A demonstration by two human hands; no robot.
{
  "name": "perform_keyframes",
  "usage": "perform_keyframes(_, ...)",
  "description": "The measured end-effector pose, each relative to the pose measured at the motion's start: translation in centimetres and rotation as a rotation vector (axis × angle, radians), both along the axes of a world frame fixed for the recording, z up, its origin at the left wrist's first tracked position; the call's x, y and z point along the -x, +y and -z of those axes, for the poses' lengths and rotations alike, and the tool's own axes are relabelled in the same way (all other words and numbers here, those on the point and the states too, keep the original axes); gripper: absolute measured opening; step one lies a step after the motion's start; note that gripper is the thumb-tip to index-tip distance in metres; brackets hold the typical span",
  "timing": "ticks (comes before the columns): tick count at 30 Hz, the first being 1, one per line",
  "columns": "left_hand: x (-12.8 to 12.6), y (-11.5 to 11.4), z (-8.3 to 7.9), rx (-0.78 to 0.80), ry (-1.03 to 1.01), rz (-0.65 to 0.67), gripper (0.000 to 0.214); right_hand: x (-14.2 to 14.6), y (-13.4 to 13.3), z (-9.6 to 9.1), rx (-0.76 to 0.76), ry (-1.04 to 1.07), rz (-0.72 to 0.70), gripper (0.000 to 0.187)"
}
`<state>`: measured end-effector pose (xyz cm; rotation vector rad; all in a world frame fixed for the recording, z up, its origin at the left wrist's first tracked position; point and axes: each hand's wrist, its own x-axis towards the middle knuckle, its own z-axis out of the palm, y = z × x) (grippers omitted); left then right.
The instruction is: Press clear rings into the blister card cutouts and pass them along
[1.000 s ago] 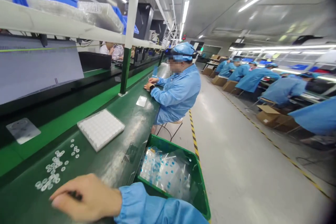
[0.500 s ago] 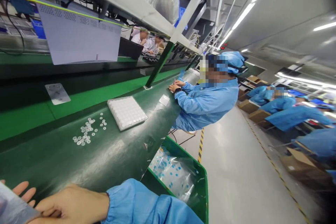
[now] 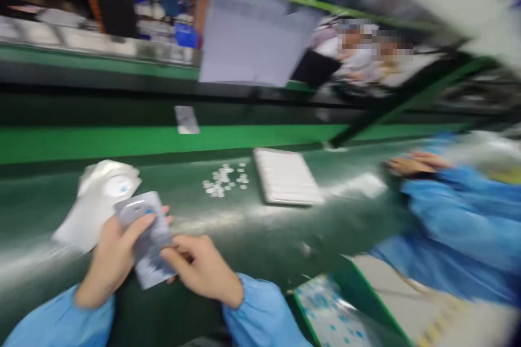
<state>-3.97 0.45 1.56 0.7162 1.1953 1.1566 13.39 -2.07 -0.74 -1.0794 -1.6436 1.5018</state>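
Note:
My left hand (image 3: 109,255) is closed on a flat silvery-grey rectangular piece (image 3: 150,249), thumb across its face and fingertips showing past its far edge. A small blue spot shows near the thumb tip. My right hand (image 3: 207,271) pinches the right edge of this same piece, thumb against finger. Motion blur hides whether it is a plate or a pouch. Left of it on the bench lies a white plastic bag or sheet pile (image 3: 87,214) with a round white part on it. Small clear rings (image 3: 220,187) are scattered beyond my hands.
A white tray (image 3: 287,179) of rows sits right of the rings. At the right, a co-worker's blue sleeves (image 3: 459,211) rest over the green bench (image 3: 260,244). Below the bench edge stands a green bin (image 3: 366,293) with blue-dotted plastic film. A small card (image 3: 187,119) lies on the back ledge.
My view has swung left and down. Both hands and the whole grey piece now show, where before only part was visible at the lower left. The white pile has come into view.

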Motion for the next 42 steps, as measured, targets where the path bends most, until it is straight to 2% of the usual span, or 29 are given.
perform_keyframes(3,-0.4,-0.2,0.5,-0.036,-0.079,0.000,0.039,-0.2,-0.2,-0.2,-0.012,-0.070,0.008,0.035)
perform_keyframes(6,-0.7,-0.2,0.6,-0.034,-0.091,-0.022,0.036,-0.3,-0.4,0.4,-0.115,-0.135,0.001,0.031)
perform_keyframes(9,-1.0,-0.5,0.2,-0.039,-0.043,0.006,0.034,-0.4,-0.5,0.4,-0.287,-0.104,0.195,0.018)
perform_keyframes(12,-1.1,-0.9,0.1,-0.090,0.073,0.060,0.028,-0.4,0.0,-0.3,-0.555,-0.135,0.354,0.018)
perform_keyframes(14,-1.1,-1.0,0.3,-0.138,0.120,0.098,0.023,-0.3,0.6,-0.8,-0.710,-0.225,0.331,0.022)
perform_keyframes(16,-0.9,-1.0,0.7,-0.144,0.073,0.127,0.022,-0.2,1.2,-1.1,-0.793,-0.321,0.293,0.024)
perform_keyframes(19,-0.7,-1.0,1.0,-0.112,0.012,0.128,0.026,-0.2,1.6,-1.0,-0.830,-0.415,0.281,0.024)
perform_keyframes(23,-0.6,-1.2,1.0,-0.144,0.102,0.128,0.029,-0.2,1.6,-1.0,-0.873,-0.406,0.287,0.020)
perform_keyframes(26,-0.7,-1.3,0.9,-0.172,0.129,0.152,0.030,-0.1,1.5,-1.2,-0.835,-0.366,0.285,0.016)
perform_keyframes(28,-0.8,-1.3,1.0,-0.163,0.126,0.156,0.031,-0.1,1.5,-1.4,-0.754,-0.326,0.286,0.016)
perform_keyframes(33,-1.2,-1.1,1.4,-0.051,0.034,0.054,0.026,0.2,1.7,-1.5,-0.393,-0.122,0.279,0.019)
perform_keyframes(36,-1.4,-1.0,1.3,0.048,-0.149,0.067,0.023,-0.2,1.9,-1.9,-0.155,0.036,0.306,0.026)
perform_keyframes(39,-1.5,-1.0,0.8,0.146,-0.332,0.132,0.029,-3.6,1.0,-2.7,-0.018,0.109,0.384,0.033)
perform_keyframes(40,-1.5,-1.0,0.6,0.158,-0.354,0.139,0.031,-5.8,0.3,-2.9,-0.004,0.112,0.442,0.034)
perform_keyframes(42,-1.4,-1.0,0.3,0.168,-0.357,0.123,0.033,-12.2,-1.8,-2.8,-0.008,0.085,0.606,0.035)
